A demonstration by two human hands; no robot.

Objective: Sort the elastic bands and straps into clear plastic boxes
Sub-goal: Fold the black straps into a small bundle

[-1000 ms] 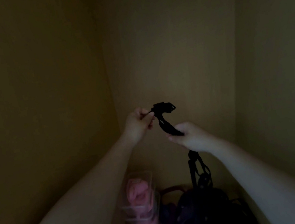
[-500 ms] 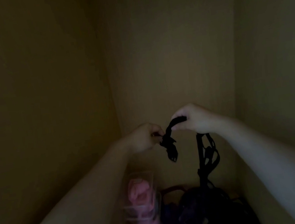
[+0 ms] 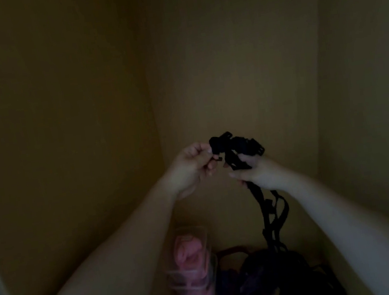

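A black strap with buckles is held up in front of a dim wall corner. My left hand pinches one end of it at its bunched top. My right hand grips the strap just to the right, and the rest hangs down in loops to a dark pile of straps at the bottom. Two stacked clear plastic boxes holding pink bands stand at the lower middle, left of the pile.
Yellowish walls close in on the left, back and right, forming a narrow nook. Purple fabric lies between the boxes and the dark pile. The light is very dim.
Both hands have gathered more of the strap into a bunch at the top. My right hand dropped a little lower and closer to my left hand, and the hanging part is shorter.
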